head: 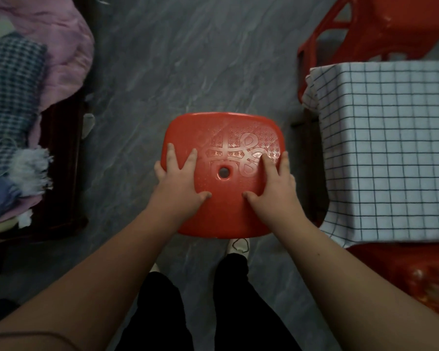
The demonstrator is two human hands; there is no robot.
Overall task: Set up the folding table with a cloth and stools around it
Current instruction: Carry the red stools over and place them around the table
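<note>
Head view: pressing down flat on the seat of a red stool [224,173] with both hands, fingers spread apart and palms on the plastic, not closed round anything. Left hand [179,182] lying on the seat's left half, outer fingers reaching over the left edge. Right hand [274,186] lying on the right half, fingertips touching the embossed knot pattern. Standing upright on the floor [175,72], seat facing up, round hole at the seat's middle showing between the two hands; seat nearly square, so no clear long axis.

Sitting just left of the surface [312,122], draped in a white grid-checked cloth [390,153]. Second red stool [365,29] showing beyond the far edge, third red stool [416,272] at the near edge. Grey marbled tiles underfoot; piled bedding [31,97] lying at the left.
</note>
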